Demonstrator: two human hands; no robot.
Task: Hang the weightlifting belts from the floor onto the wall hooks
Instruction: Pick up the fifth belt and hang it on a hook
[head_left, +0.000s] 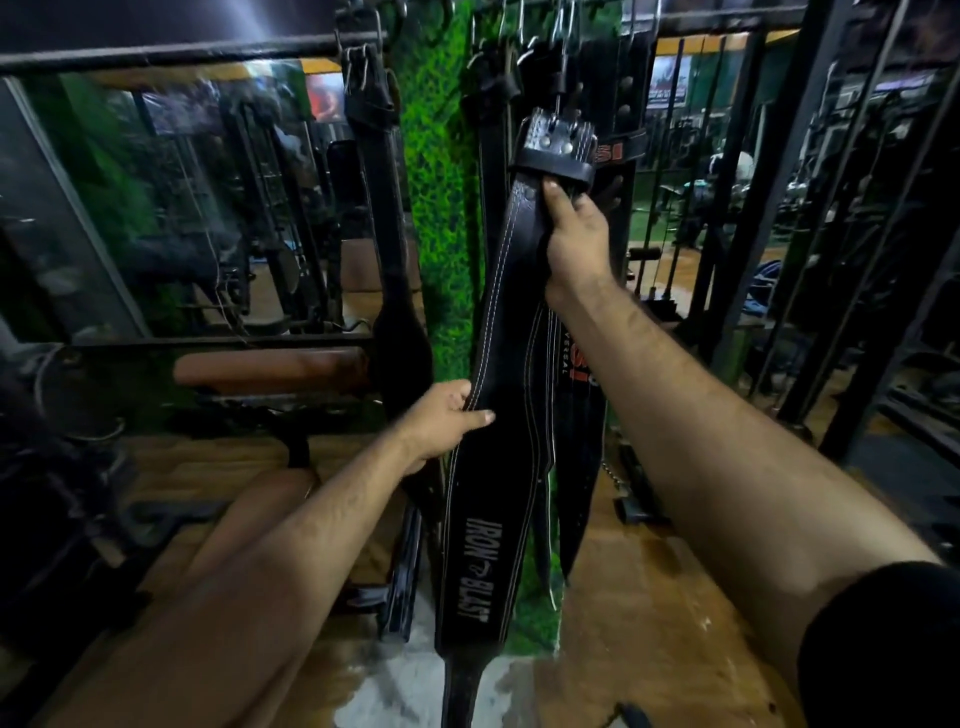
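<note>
A black leather weightlifting belt (498, 415) with white stitching and "IRON BLAST" lettering hangs upright in front of a green turf wall panel (439, 171). Its buckle end (558, 137) is up at a metal hook (561, 78); whether it rests on the hook I cannot tell. My right hand (574, 239) grips the belt just below the buckle. My left hand (447, 421) grips the belt's left edge at its middle. Behind it hang another black belt with red lettering (579, 374) and a dark belt (384, 218) to the left.
More empty hooks (488, 47) hang from the bar above. A brown padded bench (270, 369) stands at the left under a mirror. Black rack uprights (779, 208) rise at the right. The floor (623, 623) is wood-patterned, with belts lying low near the wall (405, 587).
</note>
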